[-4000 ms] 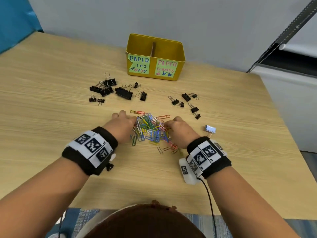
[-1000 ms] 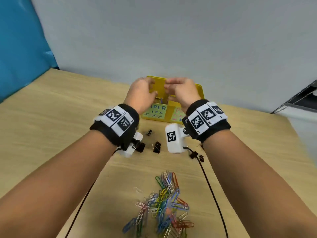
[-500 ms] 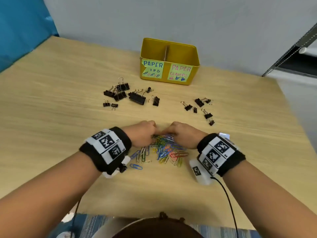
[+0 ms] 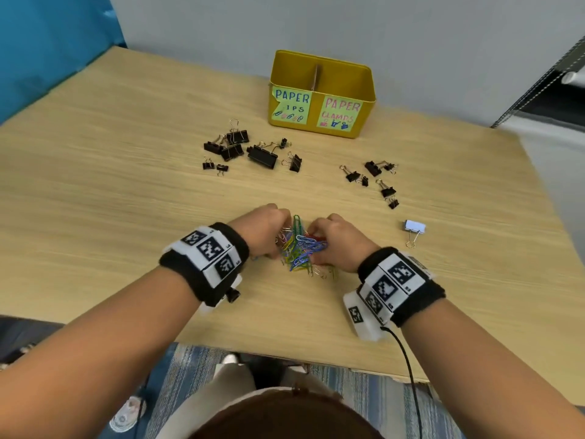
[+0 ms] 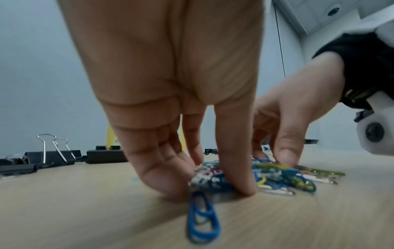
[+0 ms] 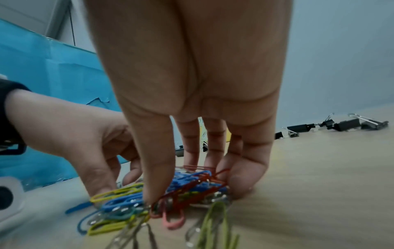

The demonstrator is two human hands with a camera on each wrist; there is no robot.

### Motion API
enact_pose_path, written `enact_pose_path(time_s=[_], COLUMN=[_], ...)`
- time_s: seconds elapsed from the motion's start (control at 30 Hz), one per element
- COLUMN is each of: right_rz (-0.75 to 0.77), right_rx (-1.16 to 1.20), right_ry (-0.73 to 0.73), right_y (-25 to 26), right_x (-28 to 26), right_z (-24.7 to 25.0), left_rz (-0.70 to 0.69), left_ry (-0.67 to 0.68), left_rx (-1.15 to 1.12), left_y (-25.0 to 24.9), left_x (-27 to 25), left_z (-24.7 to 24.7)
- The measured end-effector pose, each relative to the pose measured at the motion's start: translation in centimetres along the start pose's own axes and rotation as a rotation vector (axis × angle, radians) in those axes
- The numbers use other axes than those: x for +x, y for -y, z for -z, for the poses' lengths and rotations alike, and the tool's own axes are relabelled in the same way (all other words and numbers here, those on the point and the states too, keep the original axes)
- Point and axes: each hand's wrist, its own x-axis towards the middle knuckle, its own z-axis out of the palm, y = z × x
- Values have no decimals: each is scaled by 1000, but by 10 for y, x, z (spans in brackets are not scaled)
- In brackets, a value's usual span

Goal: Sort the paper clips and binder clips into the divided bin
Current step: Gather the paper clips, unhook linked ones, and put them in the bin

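Both hands are down on my pile of paper clips [image 4: 300,248]: left hand [image 4: 264,228] curled around its left side, fingertips [image 5: 170,182] pinching clips against the table [image 4: 126,201], right hand [image 4: 338,243] gripping the right side likewise. Beyond them I see black binder clips [image 4: 253,150] scattered before the yellow divided bin [image 4: 321,93], well apart from either hand.

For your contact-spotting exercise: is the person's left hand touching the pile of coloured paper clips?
Touching. The left wrist view shows the left hand with fingertips pressed into the paper clips on the table.
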Motion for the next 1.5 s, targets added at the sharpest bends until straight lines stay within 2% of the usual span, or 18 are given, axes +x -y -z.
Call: enact_pose_path(time_s=[0.1, 0.23, 0.33, 0.43, 0.53, 0.6, 0.77, 1.03, 1.17, 1.3, 1.4, 1.5], right_rz=[-15, 18, 36, 16, -26, -63, -97, 40, 122, 205, 202, 118], right_rx=[-28, -30, 11, 102, 274, 408, 676, 1003, 1084, 1154, 1239, 1268], right_ry=[-37, -74, -161, -198, -173, -137, -115, -165, -247, -277, -297, -335], right_y=[0, 1, 0, -5, -9, -14, -25, -1, 23, 45, 57, 64], right_x=[0, 2, 5, 7, 12, 16, 28, 48, 109, 130, 149, 193], right_z=[0, -5, -4, -3, -1, 1, 12, 83, 162, 188, 196, 207], left_rz=[-24, -66, -58, -58, -67, -61, -1, -162, -159, -194, -153, -29], left_ry=[-66, -33, -72, -87, -105, -94, -48, -153, -289, -441, -515, -529], left_rx=[-5, 39, -13, -36, -79, -163, -590, -969, -1070, -1134, -1156, -1130], left_y=[-2, -6, -6, -3, 0, 3, 19, 17, 19, 13, 10, 17], left_x=[4, 5, 7, 10, 13, 15, 21, 43, 96, 107, 126, 171], left_z=[-2, -5, -5, -2, 1, 2, 15, 74, 147, 173, 180, 196])
